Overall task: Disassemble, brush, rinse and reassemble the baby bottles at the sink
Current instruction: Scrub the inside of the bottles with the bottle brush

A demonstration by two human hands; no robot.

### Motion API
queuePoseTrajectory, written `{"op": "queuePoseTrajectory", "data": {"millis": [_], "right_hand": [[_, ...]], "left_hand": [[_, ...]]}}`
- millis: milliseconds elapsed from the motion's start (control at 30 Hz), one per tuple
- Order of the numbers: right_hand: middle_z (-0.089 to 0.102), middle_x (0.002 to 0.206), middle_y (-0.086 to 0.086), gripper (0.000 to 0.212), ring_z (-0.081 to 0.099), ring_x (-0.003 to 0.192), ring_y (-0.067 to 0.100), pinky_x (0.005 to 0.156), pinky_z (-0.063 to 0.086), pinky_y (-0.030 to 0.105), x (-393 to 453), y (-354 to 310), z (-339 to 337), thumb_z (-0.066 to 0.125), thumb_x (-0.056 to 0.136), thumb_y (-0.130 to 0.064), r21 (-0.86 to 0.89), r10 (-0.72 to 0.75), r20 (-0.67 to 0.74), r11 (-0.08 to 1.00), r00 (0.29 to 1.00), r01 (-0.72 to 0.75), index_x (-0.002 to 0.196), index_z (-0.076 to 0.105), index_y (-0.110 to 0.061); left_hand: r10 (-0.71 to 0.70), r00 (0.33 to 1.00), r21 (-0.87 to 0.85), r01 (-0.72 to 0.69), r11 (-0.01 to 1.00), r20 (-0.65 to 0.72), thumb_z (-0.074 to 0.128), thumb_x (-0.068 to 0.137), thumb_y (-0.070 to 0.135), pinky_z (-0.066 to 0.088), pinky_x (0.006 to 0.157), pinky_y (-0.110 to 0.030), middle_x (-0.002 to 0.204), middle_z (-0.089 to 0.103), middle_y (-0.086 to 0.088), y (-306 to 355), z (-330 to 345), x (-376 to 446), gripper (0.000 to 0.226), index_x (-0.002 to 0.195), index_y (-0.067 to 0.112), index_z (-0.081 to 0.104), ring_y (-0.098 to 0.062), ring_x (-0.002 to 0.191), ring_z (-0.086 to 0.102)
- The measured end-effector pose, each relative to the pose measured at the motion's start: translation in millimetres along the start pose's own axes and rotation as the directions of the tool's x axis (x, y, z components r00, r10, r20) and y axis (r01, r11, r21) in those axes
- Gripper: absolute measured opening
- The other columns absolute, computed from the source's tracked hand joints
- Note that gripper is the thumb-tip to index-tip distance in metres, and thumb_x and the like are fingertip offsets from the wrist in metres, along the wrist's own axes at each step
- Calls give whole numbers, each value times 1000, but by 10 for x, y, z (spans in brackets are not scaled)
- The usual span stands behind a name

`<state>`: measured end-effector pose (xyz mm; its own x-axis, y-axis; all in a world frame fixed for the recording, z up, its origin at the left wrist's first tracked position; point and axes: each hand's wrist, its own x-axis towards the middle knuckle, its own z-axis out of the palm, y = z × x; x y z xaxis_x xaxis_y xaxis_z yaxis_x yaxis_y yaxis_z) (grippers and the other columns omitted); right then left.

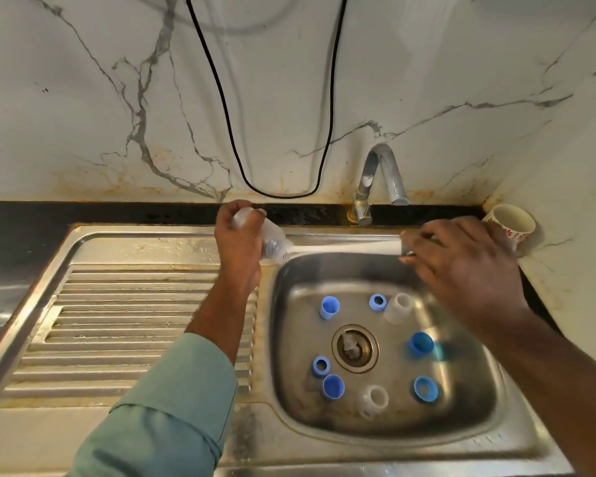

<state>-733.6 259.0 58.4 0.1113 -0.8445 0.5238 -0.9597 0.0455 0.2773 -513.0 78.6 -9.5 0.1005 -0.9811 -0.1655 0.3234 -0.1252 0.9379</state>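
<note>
Bottle (270,241) gripped by left hand (240,235); right hand (461,259) fingers clamp brush (344,248).

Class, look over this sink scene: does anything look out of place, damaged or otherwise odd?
Orange-brown staining runs along the foot of the marble wall, and a black cable droops onto the counter's edge behind the sink. The scattered blue caps fit the task.
</note>
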Motion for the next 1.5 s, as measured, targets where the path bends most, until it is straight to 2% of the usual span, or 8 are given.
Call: {"op": "queuePoseTrajectory", "data": {"millis": [167, 467, 633, 767, 867, 1033, 1300, 1500], "right_hand": [[73, 88, 0, 35, 66, 76, 20, 70, 49, 31, -250, 177, 385, 51, 95, -43, 442, 12, 224, 890, 975, -113, 104, 74, -18], [58, 65, 13, 33, 44, 45, 16, 43, 35, 24, -707, -859, 342, 55, 96, -33, 211, -108, 958, -370, 267, -905, 99, 66, -2], [63, 76, 3, 33, 50, 52, 15, 44, 41, 27, -390, -873, 17, 76, 82, -27, 290, -94, 950, -98, 299, -952, 108, 56, -25], [61, 85, -5, 22, 62, 74, 13, 68, 57, 34, -28, -488, -31, 60, 90, -29, 308, 82, 757, 831, 649, -464, 106, 47, -36], [64, 93, -3, 21, 60, 85, 20, 76, 49, 35, 161, -134, -18, 63, 88, -33, 54, 27, 414, 997, 910, -55, 107, 58, -28], [73, 93, 2, 27, 64, 84, 26, 75, 48, 35, -79, 271, 396, 61, 87, -40, 320, 88, 243, 933, 966, -166, 101, 74, -20], [53, 60, 9, 44, 39, 44, 14, 39, 34, 23, -697, -559, 414, 46, 100, -36, 240, -235, 924, -260, 303, -935, 105, 68, 2], [58, 60, 2, 37, 44, 48, 13, 47, 36, 26, -558, -613, 179, 51, 98, -39, 407, 64, 909, 81, 412, -910, 79, 69, -12]], "left_hand": [[-209, 975, 52, 205, 977, 72, 71, 86, 14, 52, 53, -28, 100, 63, -8, 30, -106, -16, 11, 96, 15, 71, -24, 87, 61], [-316, 919, -195, 274, 942, -236, 71, 88, 15, 57, 91, -48, 87, 65, -1, -36, 50, -18, 6, 87, 20, 69, -33, 111, 65], [-47, 921, -32, 38, 999, -387, 75, 84, 11, 58, 76, -21, 99, 71, 1, -141, 48, 118, 15, 97, 18, 76, -15, 95, 66], [49, 954, 83, -25, 996, -296, 76, 84, 13, 49, 57, -8, 106, 65, 4, -166, 26, 107, 22, 106, 17, 74, -11, 92, 61], [-11, 984, 100, 29, 995, -177, 76, 84, 12, 54, 66, -18, 105, 65, 1, -173, -21, 88, 21, 105, 15, 73, -15, 95, 61], [-128, 991, 13, 127, 992, 50, 71, 85, 7, 58, 65, -34, 97, 64, -5, -62, -124, 89, 10, 90, 16, 71, -21, 90, 61], [-355, 916, -456, 240, 857, -185, 75, 82, 6, 59, 64, -40, 83, 61, -5, -85, 29, 58, 10, 84, 14, 70, -26, 77, 64], [-200, 895, -297, 80, 951, -399, 77, 84, 18, 61, 81, -38, 97, 69, 2, -166, 24, 6, 11, 95, 20, 76, -21, 99, 64]]}}
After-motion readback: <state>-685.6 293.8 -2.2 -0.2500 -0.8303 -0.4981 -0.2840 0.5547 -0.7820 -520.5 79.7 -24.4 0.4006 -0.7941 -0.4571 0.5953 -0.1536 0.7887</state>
